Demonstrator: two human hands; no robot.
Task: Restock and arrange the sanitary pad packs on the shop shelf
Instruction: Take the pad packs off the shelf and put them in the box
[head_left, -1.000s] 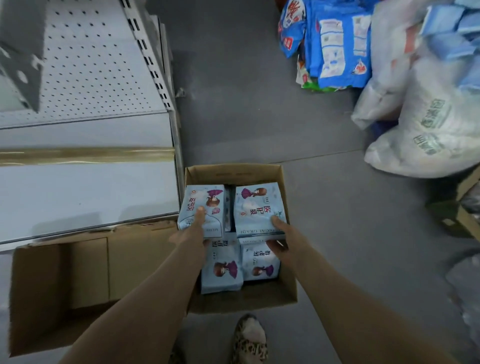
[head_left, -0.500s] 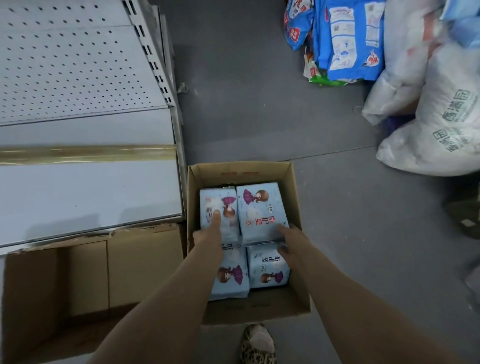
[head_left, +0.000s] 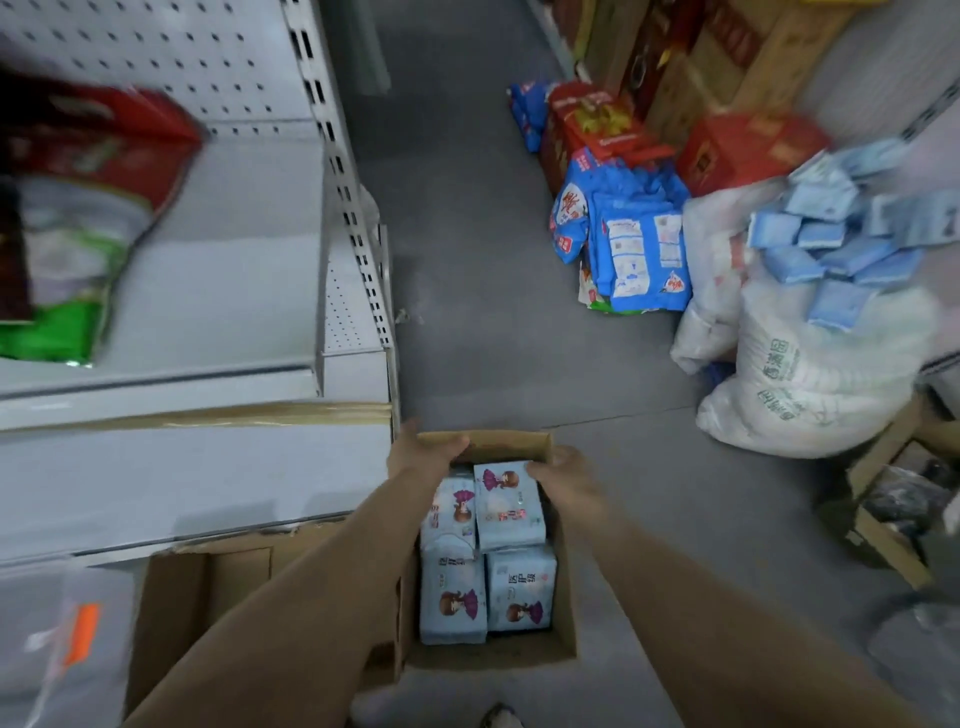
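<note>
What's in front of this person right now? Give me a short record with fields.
box: open cardboard box on the floor beside the white shelf
contents: four light-blue pad packs showing, two by two
left hand: at far end of the far left pack, grip unclear
right hand: touches far corner of the far right pack, grip unclear
nearby: white sack heaped with blue packs

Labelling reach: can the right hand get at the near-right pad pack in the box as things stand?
Probably yes. The near-right pad pack lies face up in the open cardboard box with nothing over it but an edge of the far-right pack. The right hand touches that far pack, just beyond it.
</note>
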